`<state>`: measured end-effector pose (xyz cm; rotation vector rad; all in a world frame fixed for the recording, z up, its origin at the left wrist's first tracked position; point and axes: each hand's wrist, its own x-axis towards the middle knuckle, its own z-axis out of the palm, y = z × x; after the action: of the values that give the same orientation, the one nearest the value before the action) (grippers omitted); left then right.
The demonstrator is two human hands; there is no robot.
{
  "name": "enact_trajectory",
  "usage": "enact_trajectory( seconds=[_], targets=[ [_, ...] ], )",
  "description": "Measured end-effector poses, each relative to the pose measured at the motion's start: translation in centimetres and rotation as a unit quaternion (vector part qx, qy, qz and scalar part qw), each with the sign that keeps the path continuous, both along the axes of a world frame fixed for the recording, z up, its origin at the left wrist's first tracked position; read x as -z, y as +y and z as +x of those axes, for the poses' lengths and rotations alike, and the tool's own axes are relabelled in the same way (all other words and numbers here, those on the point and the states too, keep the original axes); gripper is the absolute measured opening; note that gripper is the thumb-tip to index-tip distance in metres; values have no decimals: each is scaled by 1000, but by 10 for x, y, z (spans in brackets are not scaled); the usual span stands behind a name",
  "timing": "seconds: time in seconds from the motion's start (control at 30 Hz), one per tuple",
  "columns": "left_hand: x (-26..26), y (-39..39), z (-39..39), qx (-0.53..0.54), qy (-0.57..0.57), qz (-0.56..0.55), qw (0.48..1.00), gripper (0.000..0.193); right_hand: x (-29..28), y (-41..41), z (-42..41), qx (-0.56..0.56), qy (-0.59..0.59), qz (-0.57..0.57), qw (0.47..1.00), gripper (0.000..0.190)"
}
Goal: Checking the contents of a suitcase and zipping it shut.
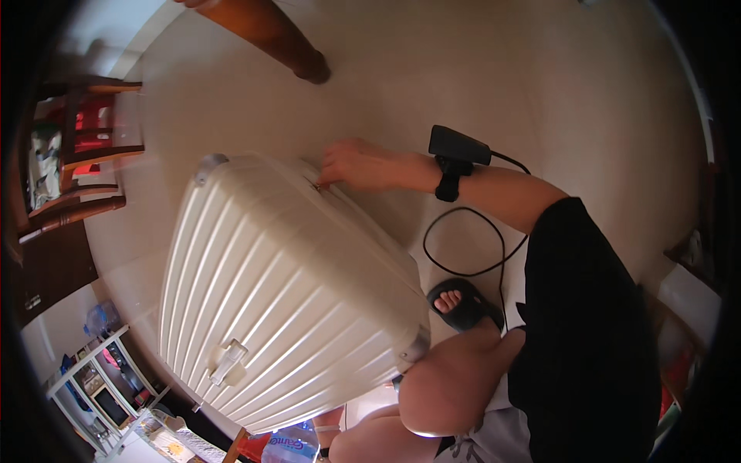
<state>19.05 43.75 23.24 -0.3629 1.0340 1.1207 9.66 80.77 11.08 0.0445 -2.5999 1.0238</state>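
A cream hard-shell suitcase (278, 272) with ribbed sides and grey corner guards stands tilted on the floor before me, against my bare knee (443, 390). My right hand (360, 165) is at the seam on its far edge. Thumb and fingers pinch a small metal zipper pull (316, 187) there; the fingers partly hide it. A black device (459, 144) is strapped to my right wrist, with a black cable (425, 243) looping down from it. On the suitcase's near face is a pale handle or fitting (227, 363). My left hand is out of view.
A wooden furniture leg (272, 43) rises from the tiled floor (492, 87) ahead. Wooden chairs (87, 156) stand at left, a white shelf unit (104, 388) at lower left. A large plastic water bottle (291, 443) is near the bottom edge. My sandalled foot (460, 304) is beside the suitcase.
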Motion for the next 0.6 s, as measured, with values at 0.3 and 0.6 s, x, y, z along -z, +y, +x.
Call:
enact_trajectory(
  seconds=[0.3, 0.6],
  targets=[
    [2, 34, 33, 28, -99, 16, 995, 25, -4, -46, 66, 1, -39, -62, 997, 24],
    [-7, -2, 13, 25, -85, -23, 996, 24, -2, -73, 108, 20, -49, -76, 996, 21]
  ],
)
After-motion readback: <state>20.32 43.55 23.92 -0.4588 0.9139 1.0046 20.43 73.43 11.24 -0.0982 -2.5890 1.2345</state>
